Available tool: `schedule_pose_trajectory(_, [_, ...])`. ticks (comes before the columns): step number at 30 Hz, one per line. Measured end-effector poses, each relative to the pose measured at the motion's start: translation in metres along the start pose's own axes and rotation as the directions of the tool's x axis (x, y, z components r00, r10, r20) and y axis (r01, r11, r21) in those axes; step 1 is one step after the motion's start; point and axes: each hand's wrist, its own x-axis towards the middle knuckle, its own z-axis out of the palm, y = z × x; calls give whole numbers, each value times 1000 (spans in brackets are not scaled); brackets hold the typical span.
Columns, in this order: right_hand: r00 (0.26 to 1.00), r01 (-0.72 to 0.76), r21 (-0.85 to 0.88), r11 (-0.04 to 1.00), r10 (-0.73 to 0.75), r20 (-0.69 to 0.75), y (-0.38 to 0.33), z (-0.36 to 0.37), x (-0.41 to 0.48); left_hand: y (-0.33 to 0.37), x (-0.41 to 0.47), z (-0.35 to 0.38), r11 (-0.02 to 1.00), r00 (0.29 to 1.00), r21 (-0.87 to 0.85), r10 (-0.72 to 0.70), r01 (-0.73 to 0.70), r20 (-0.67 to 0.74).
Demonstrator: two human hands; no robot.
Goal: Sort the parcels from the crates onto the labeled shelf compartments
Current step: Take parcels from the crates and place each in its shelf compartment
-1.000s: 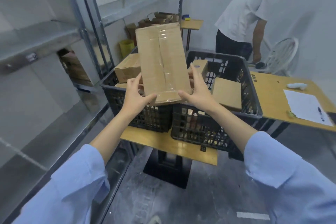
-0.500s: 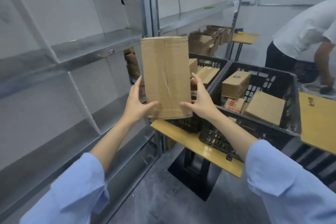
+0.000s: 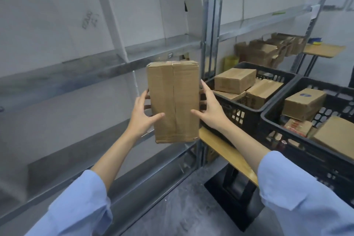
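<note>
**Parcel up in both hands, facing the shelf**

Closest to the camera are the blue sleeves (image 3: 76,207). Past them, the left hand (image 3: 142,116) and right hand (image 3: 211,110) clamp a tall brown parcel (image 3: 173,101) from either side, thumbs on the front face and fingers wrapped round the back. It's upright in mid-air in front of the metal shelf (image 3: 107,67), touching nothing else. My guess is the two-sided grip keeps the taped face turned to the eyes, to check it before picking a compartment. There's nothing readable on that face though, just tape down the seam.

Just right of the parcel the wooden worktop (image 3: 226,151) pokes out. It carries two black crates side by side, the left crate (image 3: 247,113) hard up against its left edge. That one and the right crate (image 3: 287,140) both hold more cardboard boxes, so I'd say plenty is left to sort. One box (image 3: 304,101) in the right crate has a blue mark, too blurry to read.

Further back, the shelf rail carries a small tag (image 3: 170,55) just above the parcel, too tiny to read. There's also a greenish scribble (image 3: 90,20) on the back panel that I can't make out. Beyond the crates sits a pile of opened cartons (image 3: 268,50).
</note>
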Motion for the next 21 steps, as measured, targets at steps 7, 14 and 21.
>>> schedule_pose_trajectory(7, [999, 20, 38, 999, -22, 39, -38, 52, 6, -12, -32, -54, 999, 995, -31, -47, 45, -91])
schedule_pose_trajectory(14, [985, 71, 99, 993, -85, 150, -84, 95, -6, -25, -62, -107, 994, 979, 13, -104, 108, -174])
schedule_pose_trajectory(21, [965, 56, 156, 986, -93, 246, -116, 132, -20, -32, -104, -158, 995, 969, -23, -96, 94, -226])
